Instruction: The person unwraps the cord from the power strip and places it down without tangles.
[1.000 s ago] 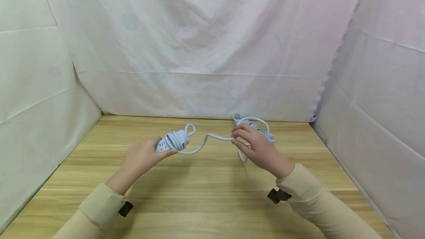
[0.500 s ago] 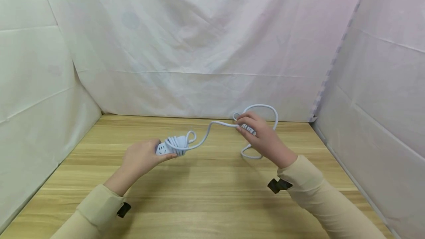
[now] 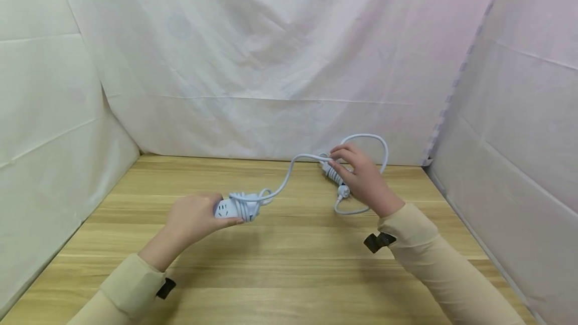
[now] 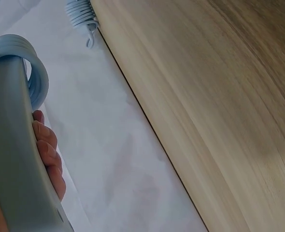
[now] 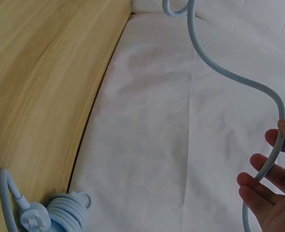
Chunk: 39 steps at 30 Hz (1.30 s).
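My left hand (image 3: pixel 191 218) grips a white power strip (image 3: pixel 226 209) above the table, its sockets facing up. Several turns of cord wrap the strip's far end, and in the left wrist view its smooth side (image 4: pixel 17 145) fills the left edge with fingertips curled behind. From those turns a free length of cord (image 3: pixel 289 174) rises to my right hand (image 3: pixel 363 179), which pinches it between thumb and fingers. Past that hand the cord loops round and down to a plug (image 3: pixel 343 192). The right wrist view shows the plug's metal pins (image 5: pixel 35 222).
A second power strip (image 3: pixel 331 173), wound in its own cord, lies at the back right of the wooden table (image 3: pixel 289 270), partly behind my right hand. White cloth (image 3: pixel 280 64) hangs behind the table and along both sides.
My right hand has moved away and slightly right, drawing the cord along and widening its loop. The plug has come into sight. My left hand keeps its grip, the strip shifting slightly right.
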Tool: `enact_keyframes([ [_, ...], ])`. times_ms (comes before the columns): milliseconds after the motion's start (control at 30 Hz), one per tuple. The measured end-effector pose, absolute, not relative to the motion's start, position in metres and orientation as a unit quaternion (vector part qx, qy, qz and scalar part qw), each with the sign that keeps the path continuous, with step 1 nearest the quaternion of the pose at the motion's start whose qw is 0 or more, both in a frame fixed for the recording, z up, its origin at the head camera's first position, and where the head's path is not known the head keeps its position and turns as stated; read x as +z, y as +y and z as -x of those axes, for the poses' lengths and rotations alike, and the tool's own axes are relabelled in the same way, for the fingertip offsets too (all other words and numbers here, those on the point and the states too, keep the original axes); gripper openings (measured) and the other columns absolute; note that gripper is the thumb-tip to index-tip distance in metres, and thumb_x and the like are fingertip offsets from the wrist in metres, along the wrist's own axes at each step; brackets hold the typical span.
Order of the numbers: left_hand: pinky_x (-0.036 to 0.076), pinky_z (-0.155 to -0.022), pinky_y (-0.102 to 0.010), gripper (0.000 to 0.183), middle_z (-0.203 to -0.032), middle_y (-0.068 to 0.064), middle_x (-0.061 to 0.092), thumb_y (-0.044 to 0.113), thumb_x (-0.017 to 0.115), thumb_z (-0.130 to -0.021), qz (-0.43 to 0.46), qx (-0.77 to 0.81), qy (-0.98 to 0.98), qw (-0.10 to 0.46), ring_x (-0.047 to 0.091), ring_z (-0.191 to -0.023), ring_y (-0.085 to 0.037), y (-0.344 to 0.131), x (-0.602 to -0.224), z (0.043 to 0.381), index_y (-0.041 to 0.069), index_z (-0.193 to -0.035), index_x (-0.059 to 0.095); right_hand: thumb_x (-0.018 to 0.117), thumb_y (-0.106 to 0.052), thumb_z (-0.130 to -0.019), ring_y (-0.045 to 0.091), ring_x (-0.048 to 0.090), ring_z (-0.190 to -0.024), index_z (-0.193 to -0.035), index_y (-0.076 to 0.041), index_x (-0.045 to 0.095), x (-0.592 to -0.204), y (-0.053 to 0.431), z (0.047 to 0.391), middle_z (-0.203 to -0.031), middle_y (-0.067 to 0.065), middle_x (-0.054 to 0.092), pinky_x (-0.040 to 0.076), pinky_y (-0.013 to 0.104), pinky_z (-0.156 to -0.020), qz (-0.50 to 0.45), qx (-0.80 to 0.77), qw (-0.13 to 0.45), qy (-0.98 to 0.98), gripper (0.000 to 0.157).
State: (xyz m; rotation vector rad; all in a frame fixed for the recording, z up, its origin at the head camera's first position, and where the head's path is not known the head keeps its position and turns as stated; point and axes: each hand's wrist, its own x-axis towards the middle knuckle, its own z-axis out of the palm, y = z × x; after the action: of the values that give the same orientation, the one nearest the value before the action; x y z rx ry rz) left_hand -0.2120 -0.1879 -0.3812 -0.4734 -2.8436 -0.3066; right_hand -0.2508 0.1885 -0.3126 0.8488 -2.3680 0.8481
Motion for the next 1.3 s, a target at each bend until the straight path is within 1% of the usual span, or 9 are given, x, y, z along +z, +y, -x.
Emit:
enact_keyframes([
  [200, 0.031, -0.044, -0.031, 0.071, -0.057, 0.009, 0.044, 0.091, 0.048, -0.066, 0.172, -0.085, -0.974, 0.124, 0.039, -0.048, -0.011, -0.188, -0.38, 0.209, 0.021, -0.076, 0.056, 0.062, -0.017, -0.097, 0.028, 0.056, -0.108, -0.102, -0.005, 0.068, -0.314, 0.191, 0.255, -0.115, 0.008, 0.06, 0.045, 0.046, -0.09, -0.276, 0.298, 0.24, -0.882, 0.014],
  [300, 0.031, -0.044, -0.03, 0.072, -0.057, 0.009, 0.044, 0.091, 0.048, -0.066, 0.181, -0.08, -0.972, 0.125, 0.039, -0.048, -0.01, -0.187, -0.379, 0.207, 0.02, -0.077, 0.057, 0.061, -0.018, -0.098, 0.028, 0.056, -0.108, -0.1, -0.006, 0.068, -0.315, 0.191, 0.258, -0.114, 0.008, 0.06, 0.046, 0.046, -0.09, -0.261, 0.3, 0.241, -0.885, 0.014],
  [367, 0.03, -0.043, -0.03, 0.069, -0.057, 0.01, 0.044, 0.089, 0.05, -0.067, 0.189, -0.077, -0.971, 0.124, 0.039, -0.047, -0.01, -0.187, -0.379, 0.205, 0.021, -0.076, 0.056, 0.061, -0.02, -0.098, 0.028, 0.056, -0.109, -0.1, -0.008, 0.068, -0.316, 0.191, 0.259, -0.115, 0.007, 0.06, 0.046, 0.046, -0.09, -0.253, 0.304, 0.238, -0.887, 0.014],
  [500, 0.03, -0.043, -0.029, 0.063, -0.055, 0.012, 0.042, 0.084, 0.058, -0.068, 0.209, -0.078, -0.965, 0.136, 0.037, -0.046, -0.007, -0.185, -0.378, 0.202, 0.022, -0.073, 0.055, 0.06, -0.021, -0.098, 0.028, 0.055, -0.111, -0.1, -0.007, 0.068, -0.318, 0.193, 0.262, -0.114, 0.008, 0.06, 0.045, 0.047, -0.09, -0.236, 0.312, 0.23, -0.891, 0.016],
  [700, 0.03, -0.043, -0.028, 0.06, -0.056, 0.014, 0.042, 0.081, 0.063, -0.066, 0.223, -0.085, -0.958, 0.161, 0.036, -0.047, -0.005, -0.183, -0.375, 0.197, 0.022, -0.074, 0.057, 0.063, -0.019, -0.096, 0.031, 0.056, -0.104, -0.099, -0.006, 0.068, -0.326, 0.192, 0.266, -0.108, 0.011, 0.062, 0.045, 0.048, -0.087, -0.221, 0.303, 0.227, -0.899, 0.014],
  [867, 0.03, -0.044, -0.027, 0.058, -0.056, 0.014, 0.043, 0.077, 0.068, -0.066, 0.22, -0.094, -0.956, 0.17, 0.037, -0.047, -0.004, -0.181, -0.374, 0.196, 0.021, -0.077, 0.06, 0.063, -0.02, -0.097, 0.029, 0.058, -0.1, -0.101, -0.006, 0.069, -0.337, 0.189, 0.266, -0.106, 0.01, 0.063, 0.047, 0.046, -0.082, -0.21, 0.296, 0.195, -0.911, 0.016],
  [1033, 0.031, -0.043, -0.026, 0.059, -0.057, 0.014, 0.044, 0.077, 0.069, -0.066, 0.226, -0.107, -0.95, 0.185, 0.037, -0.047, -0.004, -0.178, -0.374, 0.197, 0.019, -0.079, 0.062, 0.061, -0.023, -0.098, 0.028, 0.057, -0.103, -0.103, -0.008, 0.068, -0.345, 0.186, 0.266, -0.111, 0.008, 0.062, 0.047, 0.047, -0.084, -0.187, 0.301, 0.146, -0.923, 0.017],
  [1133, 0.032, -0.042, -0.026, 0.059, -0.057, 0.014, 0.045, 0.077, 0.068, -0.066, 0.222, -0.121, -0.95, 0.182, 0.038, -0.047, -0.004, -0.176, -0.374, 0.197, 0.019, -0.079, 0.062, 0.06, -0.025, -0.098, 0.028, 0.058, -0.105, -0.106, -0.008, 0.068, -0.349, 0.184, 0.266, -0.115, 0.008, 0.06, 0.047, 0.048, -0.086, -0.175, 0.309, 0.119, -0.927, 0.021],
  [1300, 0.032, -0.043, -0.027, 0.061, -0.058, 0.013, 0.047, 0.079, 0.065, -0.067, 0.203, -0.136, -0.955, 0.17, 0.039, -0.047, -0.006, -0.171, -0.373, 0.199, 0.019, -0.081, 0.063, 0.059, -0.02, -0.099, 0.027, 0.06, -0.099, -0.111, -0.004, 0.067, -0.357, 0.181, 0.266, -0.108, 0.009, 0.063, 0.05, 0.045, -0.084, -0.185, 0.31, 0.108, -0.926, 0.022],
])
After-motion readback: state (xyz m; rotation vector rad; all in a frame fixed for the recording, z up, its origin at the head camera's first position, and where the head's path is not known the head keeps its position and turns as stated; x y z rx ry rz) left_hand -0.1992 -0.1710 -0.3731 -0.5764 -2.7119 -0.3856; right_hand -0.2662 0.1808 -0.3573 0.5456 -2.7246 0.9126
